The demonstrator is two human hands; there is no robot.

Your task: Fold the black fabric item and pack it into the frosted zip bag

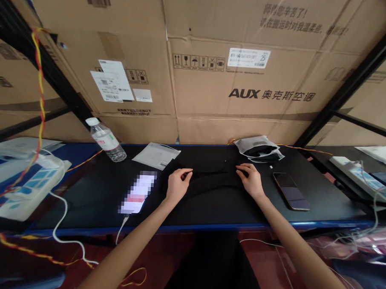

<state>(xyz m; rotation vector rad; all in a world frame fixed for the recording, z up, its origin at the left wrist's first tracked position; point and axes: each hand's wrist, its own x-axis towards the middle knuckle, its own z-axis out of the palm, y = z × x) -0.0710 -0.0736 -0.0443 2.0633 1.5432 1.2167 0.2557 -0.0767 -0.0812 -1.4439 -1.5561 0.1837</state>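
A thin piece of black cloth [207, 178] lies on the black tabletop, and its outline is hard to separate from the surface. My left hand [178, 185] pinches the cloth at its left side, thumb against fingertips. Across from it, my right hand [252, 181] has its fingertips closed at the right side of the cloth. Behind my left hand lies a frosted flat plastic bag [156, 155]. Another frosted bag [257, 148], with black material showing in its opening, sits behind my right hand.
A lit phone [138, 193] on a white cable lies left, a dark phone [290, 191] right. A water bottle [107, 140] leans at the back left. Cardboard [207, 102] walls off the rear. Power strips [42, 185] and twisted wires flank the table [328, 184].
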